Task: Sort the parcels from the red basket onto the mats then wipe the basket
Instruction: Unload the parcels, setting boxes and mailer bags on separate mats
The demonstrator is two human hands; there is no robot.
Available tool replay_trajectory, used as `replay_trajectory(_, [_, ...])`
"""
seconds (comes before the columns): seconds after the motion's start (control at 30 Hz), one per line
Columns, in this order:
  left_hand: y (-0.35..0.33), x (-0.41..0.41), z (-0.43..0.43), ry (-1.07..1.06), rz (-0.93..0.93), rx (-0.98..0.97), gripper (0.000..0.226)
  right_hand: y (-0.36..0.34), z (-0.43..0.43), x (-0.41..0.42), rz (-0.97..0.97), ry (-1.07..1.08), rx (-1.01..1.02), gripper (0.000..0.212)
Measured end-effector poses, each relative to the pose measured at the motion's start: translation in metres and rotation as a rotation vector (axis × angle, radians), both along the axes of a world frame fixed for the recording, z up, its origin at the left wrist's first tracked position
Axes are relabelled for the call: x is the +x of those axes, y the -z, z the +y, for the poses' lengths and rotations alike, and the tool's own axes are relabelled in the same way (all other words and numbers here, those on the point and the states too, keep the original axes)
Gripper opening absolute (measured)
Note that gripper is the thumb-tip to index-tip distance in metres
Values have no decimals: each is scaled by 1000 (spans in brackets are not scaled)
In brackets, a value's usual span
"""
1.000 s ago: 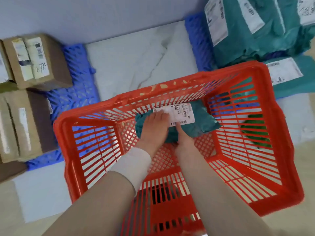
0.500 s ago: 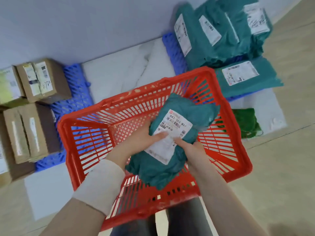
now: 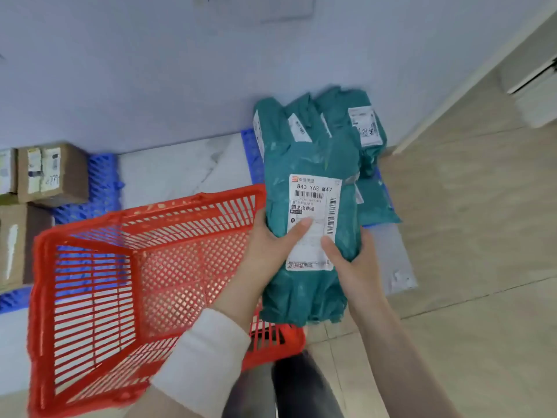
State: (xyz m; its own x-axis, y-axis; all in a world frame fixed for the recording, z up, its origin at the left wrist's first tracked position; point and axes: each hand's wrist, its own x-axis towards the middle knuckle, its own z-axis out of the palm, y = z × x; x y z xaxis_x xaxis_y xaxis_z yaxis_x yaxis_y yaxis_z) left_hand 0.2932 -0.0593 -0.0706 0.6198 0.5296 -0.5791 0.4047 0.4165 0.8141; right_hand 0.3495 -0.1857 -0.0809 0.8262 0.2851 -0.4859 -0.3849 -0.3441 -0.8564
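I hold a teal plastic-bag parcel with a white shipping label in both hands, lifted above the right end of the red basket. My left hand grips its left edge, thumb on the label. On the other side my right hand grips the right edge, thumb also on the label. Nothing shows inside the basket. Behind the held parcel, several teal bag parcels lie piled on a blue mat by the wall.
Brown cardboard boxes stand on another blue mat at the left. A white marbled slab lies between the mats. Beige tiled floor spreads to the right. The grey-blue wall runs behind everything.
Both hands lifted the teal parcel out of the basket and carried it right toward the pile of teal bags. The view swung right as well.
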Motion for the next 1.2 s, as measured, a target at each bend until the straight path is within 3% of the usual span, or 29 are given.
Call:
replay_trajectory(0.1, [0,20,-3,9,9,-21,37,-2,5,40,-32,-24,-5,41])
replay_trajectory(0.33, [32,110,20,-169,-26,-59,46,21,28,120,-30,-22,-32,60])
replay_trajectory(0.5, [72,183,41,-140,9,26,79,65,62,199,-102,-31,-122,57])
replay_trajectory(0.67, [131,234,67,-185,128,250,59,125,113,262,-198,-129,-196,59])
replay_trajectory(0.93, [182,262,78,-21,375,316,53,183,123,292,-287,-365,-563,58])
replay_trajectory(1.07, [175,264,74,-49,381,362,61,182,117,295,-336,-454,-629,68])
replay_trajectory(1.2, [159,252,58,-95,374,428,61,164,102,286,-374,-379,-597,81])
